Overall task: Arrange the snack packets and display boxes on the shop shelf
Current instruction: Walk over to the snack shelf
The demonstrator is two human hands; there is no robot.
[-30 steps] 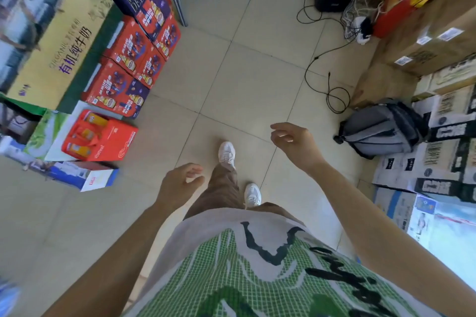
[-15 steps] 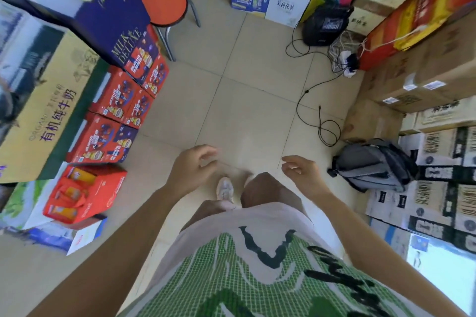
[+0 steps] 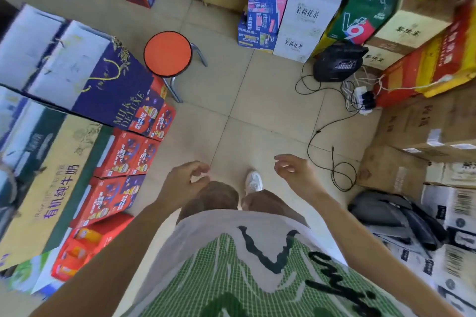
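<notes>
The left hand point(image 3: 180, 183) and right hand point(image 3: 296, 172) hang in front of the body, fingers loosely curled, holding nothing. Red boxes point(image 3: 121, 162), perhaps snack cartons, are stacked on the tiled floor point(image 3: 257, 116) just left. 1 orange stool point(image 3: 167, 53) stands beyond; a grey backpack point(image 3: 381, 211) lies right.

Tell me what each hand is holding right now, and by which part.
Nothing is held. The left hand and the right hand are both empty, fingers loosely curled, above the tiled floor.
</notes>
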